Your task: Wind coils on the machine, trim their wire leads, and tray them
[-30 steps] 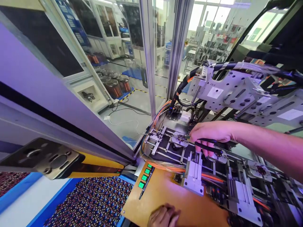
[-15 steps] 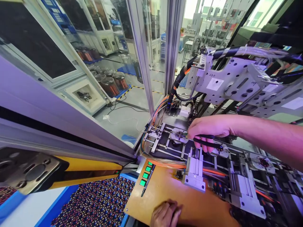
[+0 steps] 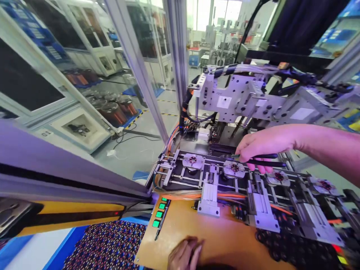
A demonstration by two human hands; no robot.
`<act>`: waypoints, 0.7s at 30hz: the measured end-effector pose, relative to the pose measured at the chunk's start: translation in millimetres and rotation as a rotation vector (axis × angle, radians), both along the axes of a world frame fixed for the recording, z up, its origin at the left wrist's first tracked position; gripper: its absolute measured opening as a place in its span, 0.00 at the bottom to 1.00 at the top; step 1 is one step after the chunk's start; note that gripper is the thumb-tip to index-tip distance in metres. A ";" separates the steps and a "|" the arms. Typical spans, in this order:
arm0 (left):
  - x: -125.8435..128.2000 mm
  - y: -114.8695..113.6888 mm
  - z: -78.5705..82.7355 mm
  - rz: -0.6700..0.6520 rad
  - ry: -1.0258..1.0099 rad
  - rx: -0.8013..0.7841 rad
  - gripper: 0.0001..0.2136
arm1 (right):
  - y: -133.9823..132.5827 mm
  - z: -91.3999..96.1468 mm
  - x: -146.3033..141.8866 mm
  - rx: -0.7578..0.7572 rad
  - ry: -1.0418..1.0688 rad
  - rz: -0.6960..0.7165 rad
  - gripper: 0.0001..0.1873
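My right hand (image 3: 261, 144) reaches in from the right over a machine's slide rails and is closed on the black handles of a pair of pliers (image 3: 264, 160). The plier tips sit just above the second round metal fixture (image 3: 234, 168); another round fixture (image 3: 192, 161) lies to its left and two more (image 3: 278, 177) to its right. My left hand (image 3: 184, 255) rests at the near edge of an orange-brown board (image 3: 219, 236), fingers bent and together with nothing seen in them.
Green lit buttons (image 3: 159, 214) line the board's left edge. Orange cables (image 3: 194, 195) run along the rails. A perforated metal bracket (image 3: 233, 101) with hoses hangs above. Glass enclosure panels and aluminium posts (image 3: 137, 71) stand left; copper wire spools (image 3: 115, 112) lie beyond them.
The view has swung right and down. My right hand with the pliers moved from the leftmost round fixture to the second one. My left hand stays on the board edge.
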State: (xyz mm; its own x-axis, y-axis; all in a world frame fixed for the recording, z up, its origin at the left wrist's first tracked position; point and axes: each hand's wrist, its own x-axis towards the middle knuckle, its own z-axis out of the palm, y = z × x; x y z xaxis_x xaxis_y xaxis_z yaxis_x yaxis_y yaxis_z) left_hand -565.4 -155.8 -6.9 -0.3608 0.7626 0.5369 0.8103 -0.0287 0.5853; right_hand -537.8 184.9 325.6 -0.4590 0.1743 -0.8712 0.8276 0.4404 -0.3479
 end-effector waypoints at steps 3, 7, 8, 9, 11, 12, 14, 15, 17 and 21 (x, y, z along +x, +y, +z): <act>-0.8 -0.5 -0.6 -0.007 0.021 -0.021 0.05 | 7.6 -12.2 21.0 0.023 -0.064 -0.019 0.08; 0.8 -0.9 -2.6 0.002 0.041 -0.041 0.05 | 12.2 -27.0 36.4 -0.004 -0.058 -0.032 0.09; 1.2 -1.0 -2.9 -0.001 0.045 -0.047 0.05 | 12.9 -29.5 38.3 -0.010 -0.052 -0.033 0.09; 1.3 -1.1 -3.1 -0.005 0.048 -0.054 0.05 | 13.4 -31.5 39.5 -0.016 -0.047 -0.034 0.09; 0.9 -1.0 -2.9 -0.012 0.053 -0.066 0.05 | 14.0 -34.8 40.5 -0.020 -0.040 -0.041 0.10; 0.4 -0.9 -2.8 -0.017 0.055 -0.071 0.05 | 14.2 -36.2 40.4 -0.020 -0.038 -0.048 0.10; -1.2 -0.6 -2.3 -0.030 0.063 -0.077 0.05 | 14.0 -38.4 39.6 -0.017 -0.035 -0.060 0.11; -2.1 -0.3 -2.2 -0.040 0.069 -0.079 0.05 | 13.7 -39.3 39.0 -0.013 -0.034 -0.063 0.11; -3.8 0.0 -1.9 -0.057 0.082 -0.078 0.05 | 13.0 -40.1 37.6 -0.007 -0.033 -0.068 0.12; -5.6 -0.4 -0.8 -0.071 0.095 -0.073 0.05 | 11.8 -39.0 36.3 -0.005 -0.034 -0.064 0.13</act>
